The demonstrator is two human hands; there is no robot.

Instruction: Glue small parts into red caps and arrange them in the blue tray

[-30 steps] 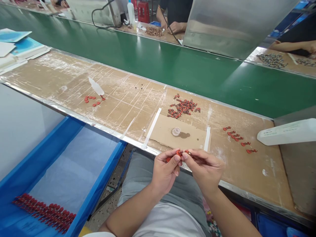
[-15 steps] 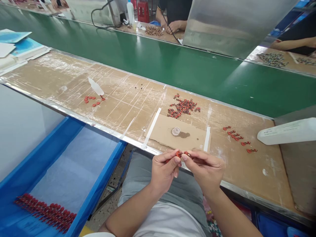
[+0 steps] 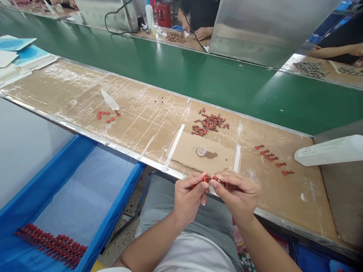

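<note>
My left hand (image 3: pixel 187 196) pinches a small red disc base (image 3: pixel 206 178) between thumb and fingertips. Against it, my right hand (image 3: pixel 241 194) pinches a small red and dark figurine (image 3: pixel 214 178), mostly covered by the fingers. Both hands meet above the table's front edge. Just beyond them, a small clear cup (image 3: pixel 201 151) stands on a taped cardboard piece (image 3: pixel 184 149), beside a wet-looking dark patch. Farther back lies a pile of red and dark figurines (image 3: pixel 211 122). On the right, several figurines on red bases (image 3: pixel 272 158) are set in a slanting row.
Loose red discs (image 3: pixel 108 121) lie left beside a white squeeze bottle (image 3: pixel 110 100). A large white bottle (image 3: pixel 329 150) leans in at right. Below left, a blue bin (image 3: pixel 113 211) holds rows of red pieces (image 3: pixel 53 243). Beyond the green belt (image 3: pixel 170 64), co-workers' hands (image 3: pixel 202 33) handle parts.
My hands stay together at the same spot; the right fingers have shifted slightly, and a bit more of the figurine and base shows. A co-worker's hands across the belt have moved apart.
</note>
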